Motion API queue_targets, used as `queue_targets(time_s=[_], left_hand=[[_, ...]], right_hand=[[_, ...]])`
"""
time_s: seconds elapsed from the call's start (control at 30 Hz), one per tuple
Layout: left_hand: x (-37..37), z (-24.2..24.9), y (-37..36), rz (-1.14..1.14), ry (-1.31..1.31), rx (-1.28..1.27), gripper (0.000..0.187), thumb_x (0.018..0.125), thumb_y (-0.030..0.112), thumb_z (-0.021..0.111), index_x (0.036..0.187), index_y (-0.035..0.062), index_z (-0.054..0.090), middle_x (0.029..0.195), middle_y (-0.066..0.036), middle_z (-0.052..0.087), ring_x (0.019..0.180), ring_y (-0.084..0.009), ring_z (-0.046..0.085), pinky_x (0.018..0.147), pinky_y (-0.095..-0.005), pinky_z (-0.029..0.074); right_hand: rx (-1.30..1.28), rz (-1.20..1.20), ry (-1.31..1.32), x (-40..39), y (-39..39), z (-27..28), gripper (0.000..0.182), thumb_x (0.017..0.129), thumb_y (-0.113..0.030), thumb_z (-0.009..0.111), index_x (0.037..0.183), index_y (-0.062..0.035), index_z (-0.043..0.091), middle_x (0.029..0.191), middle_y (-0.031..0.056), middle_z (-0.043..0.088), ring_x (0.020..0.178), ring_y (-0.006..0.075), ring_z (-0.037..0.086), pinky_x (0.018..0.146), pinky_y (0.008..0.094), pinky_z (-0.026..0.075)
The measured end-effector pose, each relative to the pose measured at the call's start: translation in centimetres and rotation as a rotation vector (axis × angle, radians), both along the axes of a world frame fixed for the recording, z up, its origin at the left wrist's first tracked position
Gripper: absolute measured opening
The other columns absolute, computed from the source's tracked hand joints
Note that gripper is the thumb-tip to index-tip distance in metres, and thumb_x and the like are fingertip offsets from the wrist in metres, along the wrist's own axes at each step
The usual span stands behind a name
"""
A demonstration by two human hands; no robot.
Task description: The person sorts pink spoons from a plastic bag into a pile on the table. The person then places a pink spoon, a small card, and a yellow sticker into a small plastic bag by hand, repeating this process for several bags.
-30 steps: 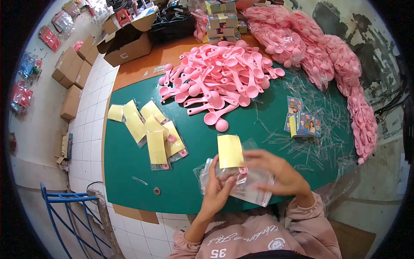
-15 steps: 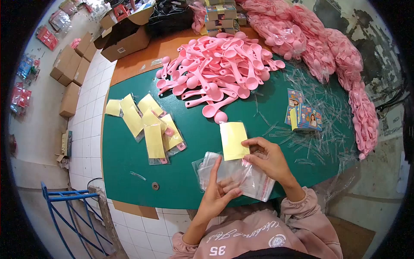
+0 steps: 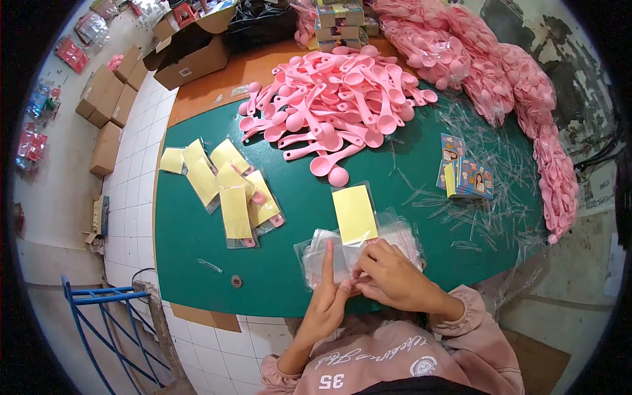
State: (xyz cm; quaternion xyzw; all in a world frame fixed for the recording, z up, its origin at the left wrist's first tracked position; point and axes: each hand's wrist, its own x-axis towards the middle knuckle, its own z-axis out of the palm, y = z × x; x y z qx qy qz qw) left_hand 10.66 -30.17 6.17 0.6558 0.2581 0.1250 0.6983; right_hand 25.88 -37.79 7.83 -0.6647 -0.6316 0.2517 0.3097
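Note:
A yellow card (image 3: pixel 355 214) sits in a clear plastic bag, above a stack of clear plastic bags (image 3: pixel 317 253) near the table's front edge. My right hand (image 3: pixel 398 276) is closed, its fingertips pinching the lower edge of the card's bag. My left hand (image 3: pixel 326 296) holds the same edge by the thumb, with its index finger stretched up over the bags. The two hands' fingertips meet there, and what lies exactly between them is partly hidden. To the left lie several bagged yellow cards (image 3: pixel 235 212) with pink pieces showing. Pink measuring spoons (image 3: pixel 339 105) are heaped beyond.
Printed cards (image 3: pixel 473 178) stand at the right among scattered clear plastic strips (image 3: pixel 484 210). Bulging bags of pink spoons (image 3: pixel 484 85) line the right edge. A metal washer (image 3: pixel 236 282) lies front left; an open carton (image 3: pixel 197 62) stands at the back left.
My right hand has moved down and left from the card's side to the bag's lower edge. My left thumb has come up to meet it. The card has shifted slightly left.

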Motion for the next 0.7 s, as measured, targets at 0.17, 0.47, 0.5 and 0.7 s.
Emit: queue_targets(time_s=[0.17, 0.47, 0.5, 0.7], left_hand=[[0.1, 0.5, -0.1, -0.016, 0.061, 0.196, 0.062, 0.091, 0.009, 0.037, 0.141, 0.0055, 0.0, 0.103, -0.023, 0.056, 0.088, -0.028, 0.06, 0.078, -0.0336, 0.044], [1.4, 0.3, 1.1, -0.031, 0.175, 0.005, 0.055, 0.089, 0.004, 0.042, 0.139, 0.0065, 0.019, 0.077, -0.007, 0.059, 0.064, -0.0088, 0.052, 0.059, -0.0231, 0.043], [1.6, 0.2, 1.0, -0.001, 0.113, -0.057, 0.053, 0.089, 0.003, 0.043, 0.137, 0.0067, 0.022, 0.075, -0.005, 0.058, 0.063, -0.0073, 0.051, 0.057, -0.0215, 0.042], [2.0, -0.1, 0.8, -0.013, 0.106, -0.128, 0.042, 0.09, 0.003, 0.041, 0.132, 0.0053, 0.033, 0.081, -0.007, 0.061, 0.067, -0.0074, 0.054, 0.061, -0.0216, 0.044]], right_hand=[[-0.043, 0.046, 0.078, 0.3, 0.0, -0.2, 0.02, 0.071, -0.014, 0.066, 0.081, -0.0041, 0.052, 0.084, 0.0108, 0.047, 0.084, 0.0298, 0.045, 0.072, 0.0379, 0.037], [0.026, 0.042, -0.107, -0.4, -0.6, -0.1, 0.019, 0.071, -0.016, 0.064, 0.08, -0.0046, 0.052, 0.086, 0.0101, 0.048, 0.085, 0.0273, 0.046, 0.07, 0.0378, 0.035], [0.03, 0.066, -0.09, -0.1, -0.7, 0.0, 0.019, 0.071, -0.016, 0.064, 0.08, -0.0053, 0.052, 0.085, 0.0095, 0.048, 0.085, 0.0268, 0.046, 0.07, 0.0376, 0.035], [-0.036, 0.191, 0.21, 4.4, -2.0, 1.7, 0.019, 0.073, -0.021, 0.066, 0.078, -0.0081, 0.053, 0.08, 0.0069, 0.048, 0.081, 0.0246, 0.048, 0.071, 0.0353, 0.035]])
